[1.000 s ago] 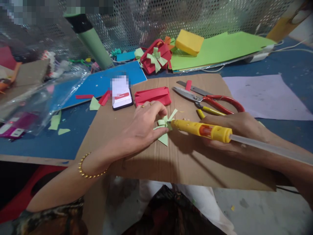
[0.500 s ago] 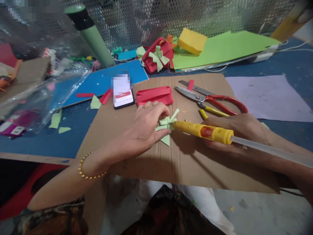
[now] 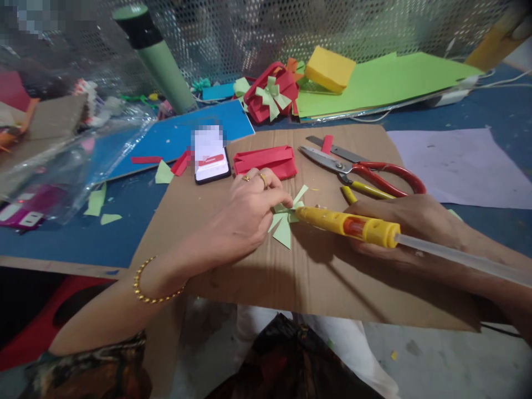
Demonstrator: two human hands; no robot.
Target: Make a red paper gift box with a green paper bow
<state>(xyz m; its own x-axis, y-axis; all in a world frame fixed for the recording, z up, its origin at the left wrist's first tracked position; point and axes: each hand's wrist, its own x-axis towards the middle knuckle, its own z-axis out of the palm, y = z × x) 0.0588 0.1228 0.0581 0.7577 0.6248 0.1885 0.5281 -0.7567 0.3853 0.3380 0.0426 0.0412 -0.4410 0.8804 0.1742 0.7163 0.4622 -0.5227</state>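
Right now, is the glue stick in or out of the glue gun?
Partly in: the translucent glue stick protrudes rearward from the yellow glue gun.

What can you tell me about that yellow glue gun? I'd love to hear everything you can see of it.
The glue gun is yellow and plastic-looking, long and slim, with a reddish-orange section toward its rear and a dark tip. A translucent stick juts from the back. The right hand grips it over the cardboard, hiding any handle. The tip points left, at the pale green paper bow; whether it touches the bow is unclear.
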